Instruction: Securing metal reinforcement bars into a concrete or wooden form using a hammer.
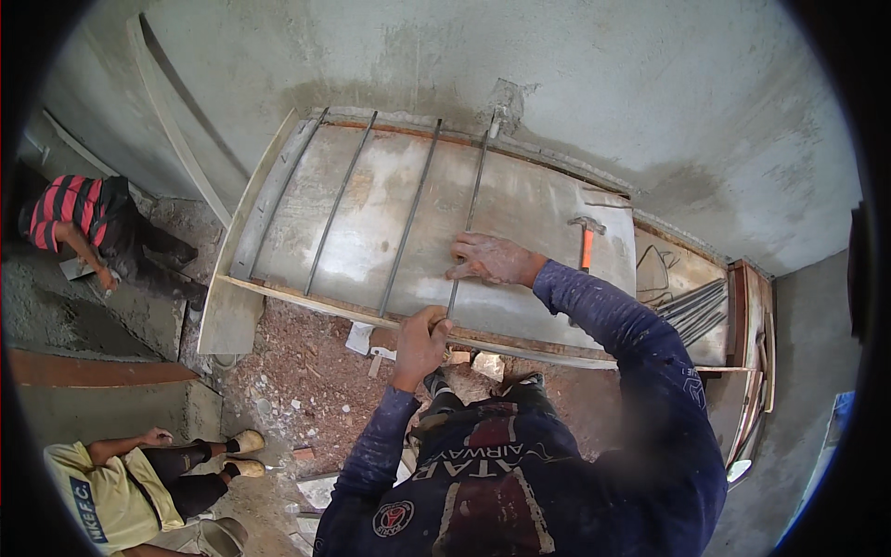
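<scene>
A grey formwork panel point(543, 227) with wooden edge boards lies in front of me along the wall. Several thin steel bars cross it from far edge to near edge, spaced apart. My right hand point(492, 259) rests over the rightmost crossing steel bar point(477, 190), its fingers bent around the bar's middle. At the same bar's near end, my left hand point(422, 345) is closed, thumb and fingers against the near edge board point(520, 344). What lies under the left fingers is partly hidden. Right of my right hand, a claw hammer point(587, 243) with an orange handle lies on the panel.
Loose steel bars point(691, 311) and bent wire pieces point(654, 269) lie at the panel's right end. A curved board point(243, 237) stands at its left end. Rubble point(297, 371) covers the floor below. Two people are at left, one in a striped shirt point(70, 212), one in a yellow shirt point(107, 497).
</scene>
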### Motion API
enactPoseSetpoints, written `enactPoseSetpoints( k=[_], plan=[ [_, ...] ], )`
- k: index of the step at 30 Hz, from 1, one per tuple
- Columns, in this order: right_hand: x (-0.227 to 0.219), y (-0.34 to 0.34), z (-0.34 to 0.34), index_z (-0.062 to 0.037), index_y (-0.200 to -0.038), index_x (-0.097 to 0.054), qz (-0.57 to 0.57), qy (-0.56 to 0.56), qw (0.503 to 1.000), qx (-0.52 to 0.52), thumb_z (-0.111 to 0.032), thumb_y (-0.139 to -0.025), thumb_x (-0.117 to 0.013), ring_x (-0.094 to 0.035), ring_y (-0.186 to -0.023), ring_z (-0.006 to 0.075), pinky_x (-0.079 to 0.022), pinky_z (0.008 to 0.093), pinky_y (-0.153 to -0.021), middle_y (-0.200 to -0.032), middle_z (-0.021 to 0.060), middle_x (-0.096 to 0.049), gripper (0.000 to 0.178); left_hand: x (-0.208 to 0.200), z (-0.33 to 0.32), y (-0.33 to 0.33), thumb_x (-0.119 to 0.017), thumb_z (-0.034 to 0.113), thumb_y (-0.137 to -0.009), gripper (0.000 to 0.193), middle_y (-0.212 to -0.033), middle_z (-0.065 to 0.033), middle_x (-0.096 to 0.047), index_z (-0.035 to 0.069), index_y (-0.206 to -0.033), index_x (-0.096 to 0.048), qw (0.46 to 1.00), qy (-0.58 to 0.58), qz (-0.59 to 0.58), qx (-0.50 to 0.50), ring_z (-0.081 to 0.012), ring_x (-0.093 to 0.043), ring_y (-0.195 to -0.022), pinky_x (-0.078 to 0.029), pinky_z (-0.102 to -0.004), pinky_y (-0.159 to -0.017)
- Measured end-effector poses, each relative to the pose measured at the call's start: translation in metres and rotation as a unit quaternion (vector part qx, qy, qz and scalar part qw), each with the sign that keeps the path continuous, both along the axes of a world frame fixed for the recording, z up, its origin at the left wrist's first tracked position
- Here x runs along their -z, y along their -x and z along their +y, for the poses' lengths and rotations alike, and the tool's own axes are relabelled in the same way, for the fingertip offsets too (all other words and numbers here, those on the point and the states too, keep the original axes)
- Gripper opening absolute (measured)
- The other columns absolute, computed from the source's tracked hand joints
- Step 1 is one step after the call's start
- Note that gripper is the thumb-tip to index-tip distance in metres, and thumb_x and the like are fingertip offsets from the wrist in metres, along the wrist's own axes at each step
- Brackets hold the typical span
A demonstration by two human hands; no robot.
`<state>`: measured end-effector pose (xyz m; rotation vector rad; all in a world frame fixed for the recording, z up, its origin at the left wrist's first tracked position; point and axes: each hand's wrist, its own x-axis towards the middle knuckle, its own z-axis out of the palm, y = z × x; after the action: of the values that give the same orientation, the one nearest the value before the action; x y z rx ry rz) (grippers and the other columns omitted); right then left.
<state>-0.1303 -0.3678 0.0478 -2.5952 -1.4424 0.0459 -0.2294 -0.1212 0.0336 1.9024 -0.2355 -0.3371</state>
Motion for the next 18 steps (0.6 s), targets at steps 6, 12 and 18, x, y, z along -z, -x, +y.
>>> enactPoseSetpoints(
  k=[6,12,18],
  plan=[
    [0.005,-0.005,0.000,-0.0256,-0.122,-0.062,-0.006,0.041,0.999,-0.005,-0.017,-0.090,-0.049,-0.049,-0.121,0.0334,-0.041,0.0392,-0.107,-0.115,0.0116,-0.051,0.035,-0.008,-0.005,-0.003,-0.065,0.009,-0.087,0.020,-0.083,-0.0220,-0.069,-0.003,-0.103,-0.065,0.999,-0.049,-0.009,0.008,-0.0374,-0.068,-0.078,-0.052,-0.0410,-0.074],
    [0.026,-0.002,-0.007,-0.0211,-0.121,-0.062,-0.065,-0.032,0.997,0.016,-0.017,-0.093,-0.049,-0.054,-0.114,0.0354,-0.043,0.0427,-0.103,-0.120,0.0137,-0.055,0.031,0.010,-0.024,-0.022,-0.066,0.020,-0.087,0.028,-0.079,-0.0221,-0.067,0.000,-0.106,-0.065,0.990,-0.100,-0.098,0.007,-0.0415,-0.066,-0.078,-0.051,-0.0464,-0.074],
    [-0.024,0.043,-0.011,-0.0134,-0.124,-0.059,0.014,-0.125,0.933,0.336,-0.024,-0.096,-0.056,-0.055,-0.112,0.0370,-0.045,0.0473,-0.099,-0.119,0.0167,-0.055,0.030,0.023,-0.039,-0.048,-0.061,0.022,-0.091,0.027,-0.087,-0.0255,-0.068,0.000,-0.106,-0.062,0.990,-0.127,-0.058,0.032,-0.0486,-0.063,-0.087,-0.049,-0.0516,-0.079]
  ],
)
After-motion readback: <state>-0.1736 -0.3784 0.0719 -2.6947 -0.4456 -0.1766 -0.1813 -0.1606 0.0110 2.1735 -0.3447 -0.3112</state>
